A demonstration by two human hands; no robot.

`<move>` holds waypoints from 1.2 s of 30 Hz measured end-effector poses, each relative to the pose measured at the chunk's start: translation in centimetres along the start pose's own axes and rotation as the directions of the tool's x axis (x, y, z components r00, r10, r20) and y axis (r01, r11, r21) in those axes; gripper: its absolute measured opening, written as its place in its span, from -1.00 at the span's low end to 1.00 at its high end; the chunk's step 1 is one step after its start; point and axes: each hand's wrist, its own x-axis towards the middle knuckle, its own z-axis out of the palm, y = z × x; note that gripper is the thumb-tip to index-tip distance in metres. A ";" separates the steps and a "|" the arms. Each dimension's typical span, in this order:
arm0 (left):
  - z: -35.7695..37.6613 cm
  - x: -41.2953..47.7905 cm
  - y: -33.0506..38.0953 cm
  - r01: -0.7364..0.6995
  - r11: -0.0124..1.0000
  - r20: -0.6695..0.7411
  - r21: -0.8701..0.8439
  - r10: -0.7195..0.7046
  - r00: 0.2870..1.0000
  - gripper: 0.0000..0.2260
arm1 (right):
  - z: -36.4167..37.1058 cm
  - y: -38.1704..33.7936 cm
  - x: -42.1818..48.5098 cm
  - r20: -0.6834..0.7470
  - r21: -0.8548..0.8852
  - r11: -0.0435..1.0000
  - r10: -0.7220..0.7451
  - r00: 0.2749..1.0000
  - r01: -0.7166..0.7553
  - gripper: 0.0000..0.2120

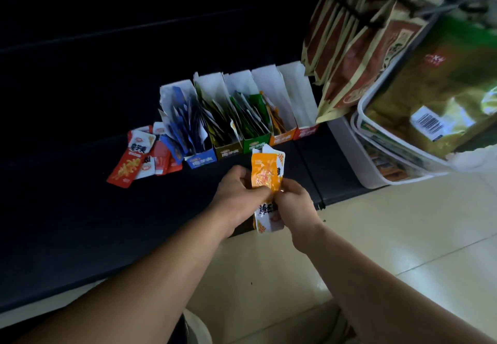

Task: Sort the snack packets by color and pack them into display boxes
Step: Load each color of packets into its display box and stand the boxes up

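Note:
Both hands hold a small stack of orange snack packets (265,174) above the dark shelf's front edge. My left hand (239,195) grips the stack from the left, and my right hand (294,203) pinches it from the right and below. Behind them stands a row of display boxes: blue (200,161), olive (228,152), green (255,142), orange (282,137) and red (306,131). The blue, olive, green and orange boxes hold packets. The red box looks empty. Loose red packets (142,158) lie in a pile left of the blue box.
The boxes stand on a dark shelf (80,209). Large brown-red bags (349,56) hang from hooks at the upper right. A white bin (376,155) with green-gold bags sits to the right. A pale tiled floor (376,236) lies below.

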 end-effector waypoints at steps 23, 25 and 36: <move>-4.1 4.4 12.6 -0.250 0.968 -0.195 0.034 0.252 0.948 -0.70 | -0.7 -12.7 5.2 0.013 0.303 0.915 -0.283 0.959 0.266 -0.60; -3.0 5.5 13.7 -0.243 0.970 -0.212 0.030 0.244 0.946 -0.71 | -2.6 -13.3 6.2 0.062 0.288 0.922 -0.287 0.956 0.258 -0.45; -1.0 6.9 13.7 -0.186 0.982 -0.242 -0.045 0.170 0.955 -0.80 | -2.8 -12.9 6.5 0.119 0.122 0.952 -0.293 0.949 0.279 -0.69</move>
